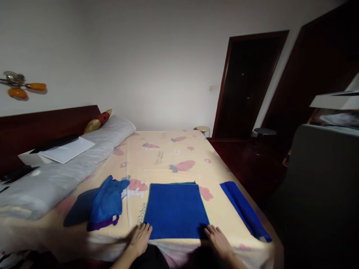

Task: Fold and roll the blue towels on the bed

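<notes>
A blue cloth (176, 211) with a thin green edge lies flat on the bed, folded to a near square with its layers slightly offset at the far edge. My left hand (141, 236) is at its near left corner, fingers curled onto the edge. At the near right corner, my right hand (218, 238) grips the cloth in the same way, its thumb hidden. To the left sits a crumpled blue cloth bundle (108, 203) with purple trim and a small white tag. On the right lies a long, narrow folded blue cloth (245, 209) with a pale tag at its near end.
The bed's cream sheet (168, 149) has carrot prints. A grey bolster (70, 175) runs along the dark headboard (50, 119), with a white flat item (67, 149) on it. A dark grey panel (322, 179) rises at right; stools (265, 131) stand beyond.
</notes>
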`<action>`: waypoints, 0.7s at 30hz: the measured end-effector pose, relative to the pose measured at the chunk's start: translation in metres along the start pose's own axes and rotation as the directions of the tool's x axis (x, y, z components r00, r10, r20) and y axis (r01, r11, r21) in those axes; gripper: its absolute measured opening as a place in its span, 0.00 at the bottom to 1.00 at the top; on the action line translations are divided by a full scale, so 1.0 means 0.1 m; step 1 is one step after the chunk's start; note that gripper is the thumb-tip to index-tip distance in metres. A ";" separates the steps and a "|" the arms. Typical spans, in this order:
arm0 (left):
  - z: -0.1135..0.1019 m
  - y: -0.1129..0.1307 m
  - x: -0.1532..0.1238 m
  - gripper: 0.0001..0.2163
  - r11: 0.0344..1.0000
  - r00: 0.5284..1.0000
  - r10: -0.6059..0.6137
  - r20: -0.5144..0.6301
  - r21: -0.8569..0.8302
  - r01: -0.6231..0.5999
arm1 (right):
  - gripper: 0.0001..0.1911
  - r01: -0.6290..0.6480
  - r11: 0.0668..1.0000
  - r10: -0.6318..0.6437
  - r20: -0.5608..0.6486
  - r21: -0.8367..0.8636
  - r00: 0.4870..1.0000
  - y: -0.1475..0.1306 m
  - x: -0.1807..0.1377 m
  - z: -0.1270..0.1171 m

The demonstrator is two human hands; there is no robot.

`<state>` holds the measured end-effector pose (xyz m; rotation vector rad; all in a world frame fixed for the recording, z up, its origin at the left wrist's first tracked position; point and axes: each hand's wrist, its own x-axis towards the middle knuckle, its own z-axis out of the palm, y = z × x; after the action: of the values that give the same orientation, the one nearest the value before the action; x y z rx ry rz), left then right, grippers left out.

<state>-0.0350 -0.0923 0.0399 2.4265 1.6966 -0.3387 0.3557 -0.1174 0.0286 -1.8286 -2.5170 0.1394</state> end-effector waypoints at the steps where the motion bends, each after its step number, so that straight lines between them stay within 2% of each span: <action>1: 0.00 0.00 0.01 0.33 1.000 1.000 -0.004 -0.004 0.001 0.004 | 0.23 0.000 1.000 0.000 -0.007 0.006 1.000 0.02 0.00 -0.01; 7: -0.11 -0.01 0.00 0.30 0.998 0.999 -0.038 -0.035 -0.042 0.036 | 0.20 -0.048 0.998 0.050 -0.038 0.045 0.998 0.18 -0.02 -0.10; 14: -0.33 -0.23 -0.02 0.15 0.988 0.992 -0.046 -0.117 -0.154 0.027 | 0.18 -0.137 0.980 0.148 -0.069 0.146 0.987 0.23 0.06 -0.19; 21: -0.25 -0.41 -0.03 0.15 0.962 0.997 -0.072 -0.041 -0.266 0.058 | 0.16 -0.123 0.974 0.128 -0.011 0.190 0.992 0.29 0.03 -0.21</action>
<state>-0.0723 -0.0740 0.0642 2.2071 1.7203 -0.0532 0.3836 -0.1047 0.0473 -1.8993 -2.2825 0.3451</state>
